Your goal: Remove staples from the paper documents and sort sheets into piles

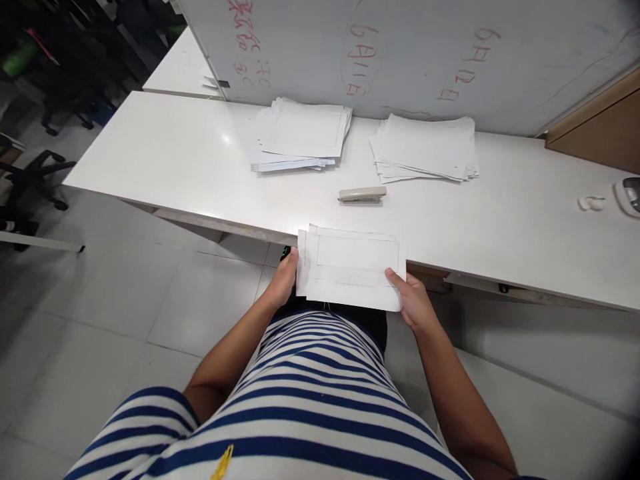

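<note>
Head view: left hand [284, 279] and right hand [416, 301] are gripping papers [354, 257]. Twelve o'clock from these, a stapler [363, 195] is lying.

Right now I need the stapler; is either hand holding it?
No: the stapler lies on the desk, while the left hand and right hand hold the sheets.

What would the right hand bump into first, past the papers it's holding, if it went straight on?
Probably the stapler on the white table: the right hand points roughly that way across the held papers, though its height above the table is unclear.
</note>
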`<state>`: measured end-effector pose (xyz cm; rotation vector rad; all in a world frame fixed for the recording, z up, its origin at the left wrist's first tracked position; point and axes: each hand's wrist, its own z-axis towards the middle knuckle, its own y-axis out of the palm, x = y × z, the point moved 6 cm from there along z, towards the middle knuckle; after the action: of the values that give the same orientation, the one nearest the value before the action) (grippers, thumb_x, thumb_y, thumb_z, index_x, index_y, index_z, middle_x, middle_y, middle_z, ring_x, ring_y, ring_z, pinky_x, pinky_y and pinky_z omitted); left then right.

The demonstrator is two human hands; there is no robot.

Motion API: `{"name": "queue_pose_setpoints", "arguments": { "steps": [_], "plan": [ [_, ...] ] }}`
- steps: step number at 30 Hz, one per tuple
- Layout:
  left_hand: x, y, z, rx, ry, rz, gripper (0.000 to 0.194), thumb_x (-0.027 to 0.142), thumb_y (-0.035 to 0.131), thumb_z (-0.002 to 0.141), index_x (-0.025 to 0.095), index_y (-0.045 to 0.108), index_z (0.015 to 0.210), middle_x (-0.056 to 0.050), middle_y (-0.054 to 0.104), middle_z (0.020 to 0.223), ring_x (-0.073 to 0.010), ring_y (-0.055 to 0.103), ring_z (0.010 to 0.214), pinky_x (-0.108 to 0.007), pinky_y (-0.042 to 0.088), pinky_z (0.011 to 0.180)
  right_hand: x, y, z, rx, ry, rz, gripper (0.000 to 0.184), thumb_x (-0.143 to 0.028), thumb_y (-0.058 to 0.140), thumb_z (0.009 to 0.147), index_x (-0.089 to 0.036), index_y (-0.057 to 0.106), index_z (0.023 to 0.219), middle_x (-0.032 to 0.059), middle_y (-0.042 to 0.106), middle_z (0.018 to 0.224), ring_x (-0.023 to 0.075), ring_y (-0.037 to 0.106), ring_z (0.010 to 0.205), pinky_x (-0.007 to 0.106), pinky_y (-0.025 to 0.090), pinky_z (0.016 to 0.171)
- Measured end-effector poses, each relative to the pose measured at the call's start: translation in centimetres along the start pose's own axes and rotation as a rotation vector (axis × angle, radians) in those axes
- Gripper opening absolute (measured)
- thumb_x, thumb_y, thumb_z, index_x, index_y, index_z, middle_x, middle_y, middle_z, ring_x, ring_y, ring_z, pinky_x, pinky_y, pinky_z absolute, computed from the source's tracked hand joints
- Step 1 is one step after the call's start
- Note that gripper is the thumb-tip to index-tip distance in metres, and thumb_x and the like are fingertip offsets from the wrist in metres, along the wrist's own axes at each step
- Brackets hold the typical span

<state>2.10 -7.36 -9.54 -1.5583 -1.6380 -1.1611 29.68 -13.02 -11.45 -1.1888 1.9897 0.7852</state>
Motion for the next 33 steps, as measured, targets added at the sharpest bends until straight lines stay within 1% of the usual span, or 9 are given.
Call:
{"name": "queue_pose_setpoints", "arguments": {
  "steps": [5,7,10,12,16,19,24,29,33],
  "plan": [
    [1.1,1.4,0.3,0.011,0.114,0.174,0.056,0.045,0.077,0.074,0.018,0.059,0.120,-0.012,0.066,0.125,-0.0288,0.063,0.114,-0.044,0.051,0.096,-0.9,-0.3,0.6,0.051,-0.164,-0.161,0.049,-0.052,0.078,0.070,-0.016,0.074,0.103,0.0076,0.076,0.095,0.0253,0.070,0.089,0.040,0.054,0.086],
    [1.4,2.0,0.8,0.015,0.149,0.192,0.052,0.041,0.077,0.075,0.018,0.060,0.119,-0.011,0.067,0.123,-0.0273,0.064,0.111,-0.043,0.053,0.095,-1.5,-0.1,0.8,0.061,-0.215,-0.221,0.050,-0.053,0.077,0.070,-0.015,0.073,0.104,0.0087,0.076,0.097,0.0266,0.069,0.092,0.042,0.054,0.086],
    [3.2,2.7,1.0,0.002,0.249,0.220,0.045,0.040,0.074,0.078,0.018,0.061,0.115,-0.010,0.070,0.115,-0.0253,0.066,0.105,-0.041,0.054,0.091,-3.1,0.5,0.4,-0.004,-0.265,-0.246,0.052,-0.052,0.078,0.069,-0.015,0.071,0.105,0.0103,0.074,0.104,0.0279,0.068,0.096,0.042,0.054,0.086],
    [5.3,3.1,0.8,-0.034,0.338,0.238,0.041,0.040,0.073,0.079,0.018,0.062,0.113,-0.009,0.071,0.110,-0.0235,0.068,0.100,-0.039,0.056,0.087,-4.9,1.2,-0.6,-0.041,-0.327,-0.288,0.053,-0.051,0.078,0.070,-0.016,0.069,0.109,0.0109,0.073,0.107,0.0276,0.067,0.100,0.042,0.053,0.088],
    [10.0,3.5,1.1,-0.061,0.555,0.239,0.034,0.041,0.073,0.079,0.019,0.066,0.104,-0.006,0.072,0.100,-0.0209,0.068,0.093,-0.035,0.055,0.084,-10.3,2.4,-3.4,0.097,-0.621,-0.404,0.055,-0.047,0.077,0.072,-0.018,0.064,0.117,0.0102,0.070,0.111,0.0260,0.065,0.104,0.043,0.050,0.094],
    [11.9,3.7,2.8,-0.017,0.669,0.214,0.032,0.043,0.074,0.077,0.018,0.068,0.096,-0.004,0.072,0.095,-0.0220,0.067,0.094,-0.036,0.053,0.085,-12.9,3.9,-3.6,0.131,-0.767,-0.378,0.046,-0.047,0.072,0.077,-0.018,0.065,0.112,0.0091,0.071,0.109,0.0252,0.065,0.104,0.045,0.048,0.098],
    [11.7,3.9,6.6,-0.054,0.625,0.197,0.036,0.045,0.075,0.075,0.018,0.072,0.098,-0.007,0.073,0.102,-0.0246,0.066,0.099,-0.039,0.052,0.087,-13.0,5.8,0.9,0.057,-0.707,-0.348,0.044,-0.049,0.075,0.072,-0.014,0.070,0.098,0.0115,0.073,0.102,0.0281,0.066,0.100,0.046,0.050,0.093],
    [12.4,3.4,7.5,-0.081,0.592,0.298,0.039,0.044,0.076,0.076,0.020,0.071,0.106,-0.010,0.070,0.116,-0.0275,0.063,0.111,-0.042,0.048,0.096,-13.0,5.4,4.3,0.026,-0.735,-0.187,0.043,-0.047,0.079,0.069,-0.016,0.070,0.098,0.0084,0.073,0.102,0.0254,0.066,0.101,0.044,0.051,0.095],
    [12.8,4.1,7.8,-0.268,0.536,0.297,0.044,0.043,0.076,0.075,0.020,0.069,0.112,-0.010,0.069,0.118,-0.0286,0.062,0.114,-0.043,0.049,0.097,-12.7,4.7,5.6,-0.081,-0.719,-0.066,0.041,-0.043,0.082,0.067,-0.018,0.070,0.097,0.0056,0.073,0.105,0.0235,0.065,0.105,0.042,0.049,0.098]
  ]
}}
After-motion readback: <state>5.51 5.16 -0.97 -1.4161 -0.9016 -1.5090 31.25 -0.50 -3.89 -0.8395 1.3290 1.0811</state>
